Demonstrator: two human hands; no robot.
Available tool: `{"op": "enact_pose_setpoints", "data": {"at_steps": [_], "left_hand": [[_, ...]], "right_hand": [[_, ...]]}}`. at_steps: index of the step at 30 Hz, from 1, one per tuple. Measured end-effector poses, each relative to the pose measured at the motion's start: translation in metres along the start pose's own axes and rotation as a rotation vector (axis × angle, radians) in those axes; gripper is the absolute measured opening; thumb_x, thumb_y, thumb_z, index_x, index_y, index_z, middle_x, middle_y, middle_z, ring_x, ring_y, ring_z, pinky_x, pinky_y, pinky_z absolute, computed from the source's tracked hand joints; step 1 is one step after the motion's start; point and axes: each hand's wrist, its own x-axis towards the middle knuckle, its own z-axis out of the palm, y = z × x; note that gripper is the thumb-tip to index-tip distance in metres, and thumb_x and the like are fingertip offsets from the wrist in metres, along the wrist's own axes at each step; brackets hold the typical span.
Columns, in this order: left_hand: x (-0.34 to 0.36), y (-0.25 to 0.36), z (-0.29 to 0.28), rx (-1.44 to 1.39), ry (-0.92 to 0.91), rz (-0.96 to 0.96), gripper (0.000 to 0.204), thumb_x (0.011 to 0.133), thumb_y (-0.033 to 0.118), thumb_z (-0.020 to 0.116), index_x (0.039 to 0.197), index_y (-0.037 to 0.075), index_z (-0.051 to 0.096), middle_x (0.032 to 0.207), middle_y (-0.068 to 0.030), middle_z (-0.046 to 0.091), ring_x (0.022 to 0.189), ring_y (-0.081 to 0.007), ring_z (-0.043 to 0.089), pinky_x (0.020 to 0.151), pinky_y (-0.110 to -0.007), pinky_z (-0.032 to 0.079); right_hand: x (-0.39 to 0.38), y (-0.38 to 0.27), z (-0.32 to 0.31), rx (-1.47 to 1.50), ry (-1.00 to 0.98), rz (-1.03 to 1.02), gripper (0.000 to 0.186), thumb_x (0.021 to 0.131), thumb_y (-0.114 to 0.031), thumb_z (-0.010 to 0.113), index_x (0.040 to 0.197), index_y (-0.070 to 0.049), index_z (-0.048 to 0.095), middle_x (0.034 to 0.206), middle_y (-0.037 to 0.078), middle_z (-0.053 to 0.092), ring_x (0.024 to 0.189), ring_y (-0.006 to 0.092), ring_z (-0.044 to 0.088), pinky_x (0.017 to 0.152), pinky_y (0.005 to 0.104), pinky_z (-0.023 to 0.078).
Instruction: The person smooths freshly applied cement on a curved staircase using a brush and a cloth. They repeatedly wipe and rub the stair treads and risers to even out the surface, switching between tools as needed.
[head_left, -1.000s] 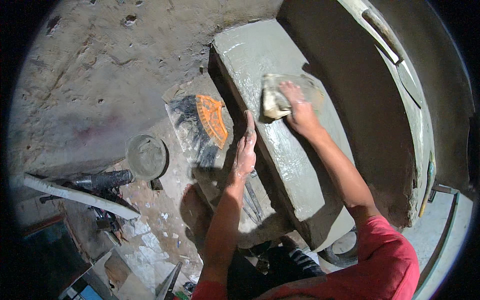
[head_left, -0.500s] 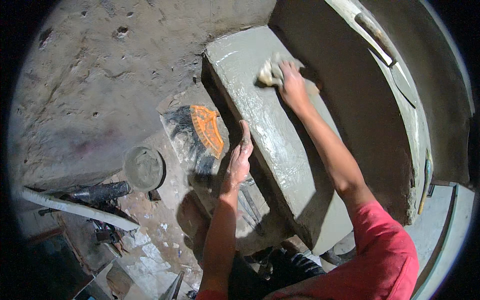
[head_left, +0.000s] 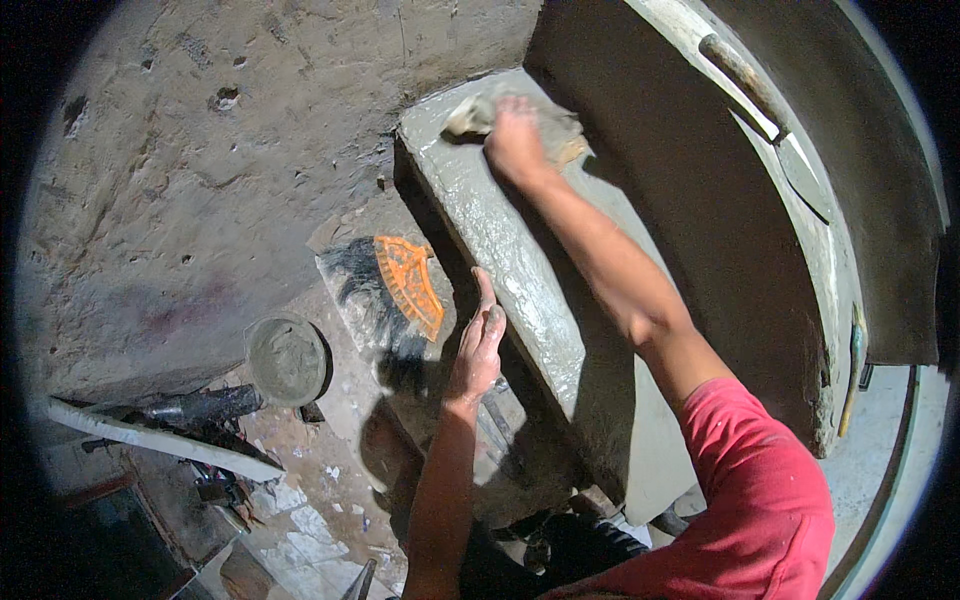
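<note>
A smooth grey cement ledge (head_left: 530, 285), wet and shiny along its left half, runs diagonally from the far wall toward me. At its far end, my right hand (head_left: 516, 140) presses a floppy, cement-smeared sponge (head_left: 560, 128) with pale yellowish patches against the top. The fingers are bent over the sponge and slightly blurred. Beside the ledge's left edge, my left hand (head_left: 478, 345) is held open and empty, fingers stretched away from me and wet with cement. Whether it touches the edge I cannot tell.
On the floor to the left lie an orange-headed broom (head_left: 408, 285) with dark bristles and a bucket (head_left: 287, 360) of grey mix. A trowel (head_left: 800, 180) rests on the curved wall top at right, with another handled tool (head_left: 853, 370) nearer. A pale board (head_left: 165, 438) lies left.
My right hand has slid the sponge farther away and to the left, toward the ledge's far end. My left hand stays beside the edge, still open.
</note>
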Motion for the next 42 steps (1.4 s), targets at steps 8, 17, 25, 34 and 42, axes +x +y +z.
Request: {"op": "enact_pose_setpoints", "data": {"at_steps": [8, 17, 25, 34, 42], "left_hand": [[0.002, 0.046, 0.021, 0.118, -0.018, -0.050, 0.080, 0.112, 0.053, 0.033, 0.168, 0.006, 0.001, 0.176, -0.0183, 0.005, 0.162, -0.0325, 0.009, 0.129, -0.044, 0.012], [0.002, 0.033, 0.016, 0.015, -0.034, -0.064, 0.078, 0.111, 0.053, 0.033, 0.170, 0.014, -0.002, 0.178, -0.0122, -0.002, 0.163, -0.0306, 0.002, 0.129, -0.053, 0.009], [0.005, 0.043, 0.027, -0.016, -0.013, -0.050, 0.077, 0.111, 0.052, 0.033, 0.170, 0.016, -0.001, 0.178, -0.0117, -0.002, 0.163, -0.0310, 0.001, 0.129, -0.053, 0.008], [0.011, 0.017, 0.025, -0.110, 0.021, 0.006, 0.089, 0.104, 0.070, 0.034, 0.171, 0.020, 0.000, 0.178, -0.0072, -0.004, 0.163, -0.0325, -0.006, 0.128, -0.056, -0.002], [0.008, 0.006, 0.025, -0.181, 0.044, 0.045, 0.098, 0.099, 0.076, 0.039, 0.171, 0.023, 0.000, 0.178, -0.0076, -0.009, 0.162, -0.0327, -0.012, 0.126, -0.059, -0.011]], "right_hand": [[-0.001, 0.007, -0.002, 0.050, 0.021, 0.080, 0.054, 0.076, 0.002, 0.068, 0.129, 0.009, 0.057, 0.137, 0.031, 0.057, 0.134, 0.0509, 0.050, 0.115, 0.0603, 0.040], [-0.031, 0.019, -0.006, 0.208, -0.151, -0.185, 0.067, 0.077, 0.005, 0.066, 0.142, 0.008, 0.051, 0.146, 0.033, 0.053, 0.136, 0.0519, 0.050, 0.117, 0.0599, 0.039], [-0.088, 0.011, -0.068, 0.209, -0.283, -0.299, 0.071, 0.080, 0.004, 0.063, 0.149, 0.006, 0.047, 0.156, 0.029, 0.046, 0.150, 0.0437, 0.039, 0.128, 0.0554, 0.027], [-0.161, 0.023, -0.108, 0.301, -0.218, 0.084, 0.074, 0.079, 0.007, 0.063, 0.151, 0.004, 0.046, 0.159, 0.028, 0.043, 0.152, 0.0442, 0.034, 0.128, 0.0576, 0.024], [-0.207, 0.013, -0.170, 0.191, -0.302, 0.157, 0.075, 0.080, 0.008, 0.062, 0.152, 0.003, 0.045, 0.161, 0.026, 0.041, 0.154, 0.0417, 0.032, 0.130, 0.0571, 0.021]]}}
